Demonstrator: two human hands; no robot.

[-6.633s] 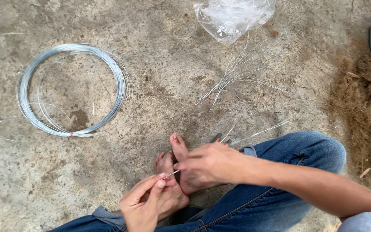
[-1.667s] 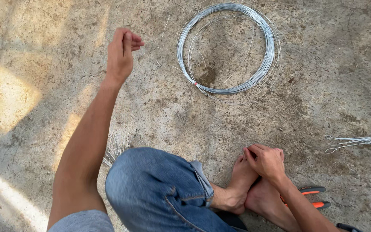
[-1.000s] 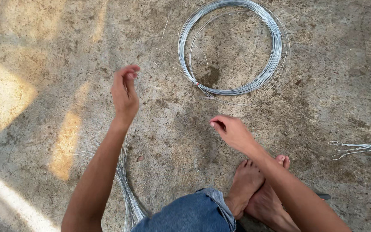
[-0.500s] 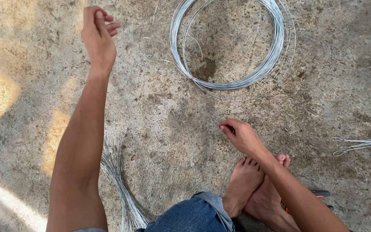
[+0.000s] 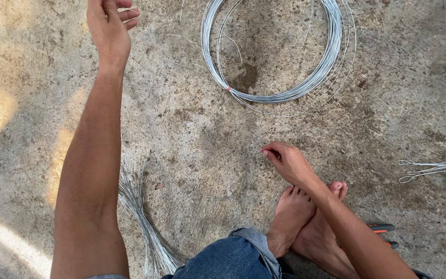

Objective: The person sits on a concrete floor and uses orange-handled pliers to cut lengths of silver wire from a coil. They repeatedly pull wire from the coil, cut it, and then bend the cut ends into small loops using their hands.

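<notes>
On a stained concrete floor (image 5: pixel 192 129) (sunlit patches at left), the left hand (image 5: pixel 110 28) lifts a thin wire (image 5: pixel 130 10), fingers pinched together. The right hand (image 5: pixel 287 161), loosely curled and empty, hovers below the wire coil (image 5: pixel 285 95).

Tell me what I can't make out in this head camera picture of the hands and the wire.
- Left hand: fingertips cut off by the top edge; whether it pinches a wire strand is too fine to tell.
- Wire coil: its far side runs past the top edge.
- Orange-handled tool: mostly hidden behind the right forearm.
- Cut wire bundle: lower end hidden by the jeans.
</notes>
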